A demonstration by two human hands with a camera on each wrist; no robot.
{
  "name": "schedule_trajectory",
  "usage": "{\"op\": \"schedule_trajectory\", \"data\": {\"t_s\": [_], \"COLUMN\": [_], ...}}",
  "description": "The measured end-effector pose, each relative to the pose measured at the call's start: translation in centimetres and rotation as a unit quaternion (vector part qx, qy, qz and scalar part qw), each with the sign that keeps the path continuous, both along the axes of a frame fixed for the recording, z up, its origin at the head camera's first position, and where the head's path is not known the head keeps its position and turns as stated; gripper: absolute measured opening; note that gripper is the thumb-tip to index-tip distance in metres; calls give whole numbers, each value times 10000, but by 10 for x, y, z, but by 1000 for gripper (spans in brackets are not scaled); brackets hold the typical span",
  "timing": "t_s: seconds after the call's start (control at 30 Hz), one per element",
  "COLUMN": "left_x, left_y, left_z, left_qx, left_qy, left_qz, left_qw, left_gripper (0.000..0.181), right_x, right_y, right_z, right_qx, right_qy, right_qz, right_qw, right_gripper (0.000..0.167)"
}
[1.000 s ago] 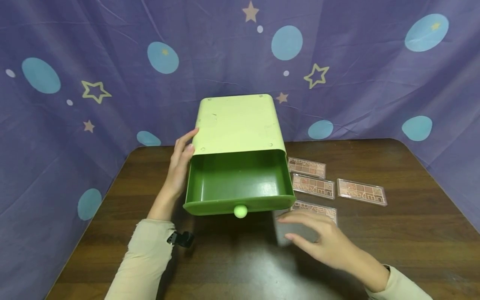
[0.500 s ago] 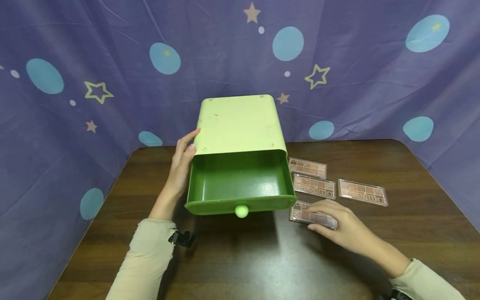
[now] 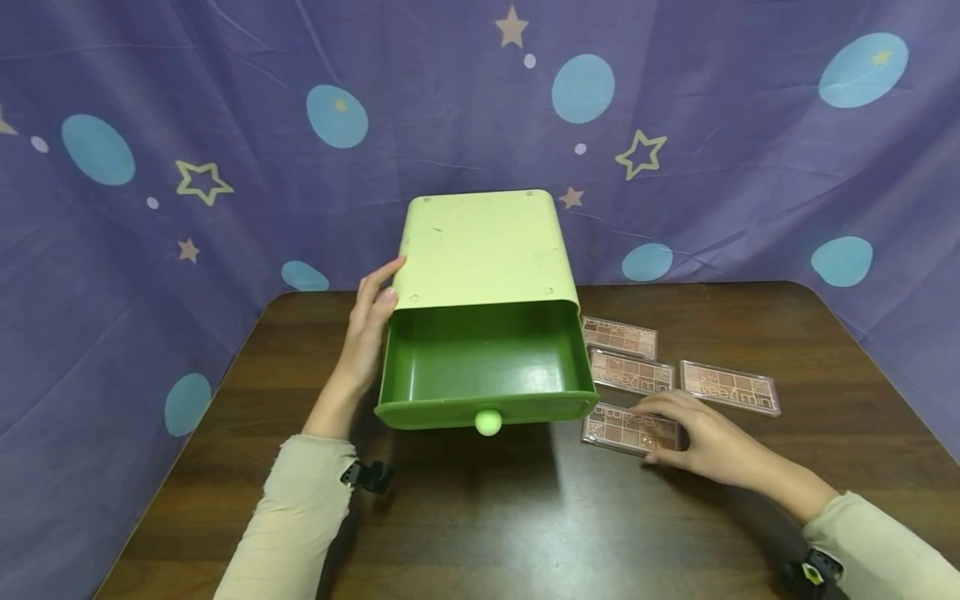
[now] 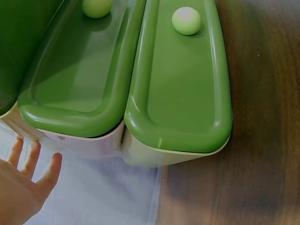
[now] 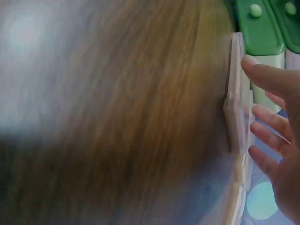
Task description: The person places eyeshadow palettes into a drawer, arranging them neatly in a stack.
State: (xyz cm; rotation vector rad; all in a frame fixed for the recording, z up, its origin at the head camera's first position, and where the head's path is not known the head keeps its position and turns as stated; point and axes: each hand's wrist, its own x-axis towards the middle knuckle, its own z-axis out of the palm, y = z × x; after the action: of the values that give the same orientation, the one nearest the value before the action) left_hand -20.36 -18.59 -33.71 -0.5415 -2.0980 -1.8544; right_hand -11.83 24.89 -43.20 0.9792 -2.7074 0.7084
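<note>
A pale green drawer unit (image 3: 483, 250) stands at the table's middle, its green top drawer (image 3: 487, 408) pulled out with bare inside walls. My left hand (image 3: 362, 337) rests along the unit's left side, fingers extended; the left wrist view shows two closed lower drawers with a round knob (image 4: 186, 20). To the right lie several flat clear-lidded eyeshadow palettes. Around the right end of the nearest palette (image 3: 618, 427), my right hand (image 3: 705, 442) spans with thumb by the near edge and index finger by the far edge. Its fingers look relaxed; firm contact is unclear.
Behind the nearest one are a middle palette (image 3: 630, 372) and a rear palette (image 3: 621, 337), both close to the unit's right side. Another palette (image 3: 731, 387) lies farther right. A patterned purple cloth (image 3: 465, 108) hangs behind the wooden table (image 3: 465, 533).
My right hand has come over the nearest palette, then drawn rightward to its end, uncovering more of it. The left hand, drawer unit and palettes stay put; the head view shifts slightly.
</note>
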Motion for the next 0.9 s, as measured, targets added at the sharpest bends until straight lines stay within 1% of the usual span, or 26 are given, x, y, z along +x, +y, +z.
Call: {"op": "schedule_trajectory", "data": {"t_s": [0.3,0.4,0.53,0.7,0.9], "left_x": [0,0,1,0,1], "left_y": [1,1,1,2,1], "left_z": [0,0,1,1,1], "left_qx": [22,34,32,14,-45], "left_qy": [-9,-20,7,1,-60], "left_qz": [-31,-28,-21,-17,-3], "left_qw": [10000,10000,10000,10000,10000], "left_gripper": [54,55,55,55,55], "right_x": [-3,-4,-6,-7,-6], "right_y": [2,-1,-3,-4,-4], "right_z": [-4,-4,-4,-2,-1], "right_qx": [293,376,415,476,472], "right_qy": [-586,-600,-588,-692,-533], "right_qz": [-270,-284,-355,-514,-627], "right_qw": [9975,9971,9968,9951,9955], "right_gripper": [71,74,71,67,66]}}
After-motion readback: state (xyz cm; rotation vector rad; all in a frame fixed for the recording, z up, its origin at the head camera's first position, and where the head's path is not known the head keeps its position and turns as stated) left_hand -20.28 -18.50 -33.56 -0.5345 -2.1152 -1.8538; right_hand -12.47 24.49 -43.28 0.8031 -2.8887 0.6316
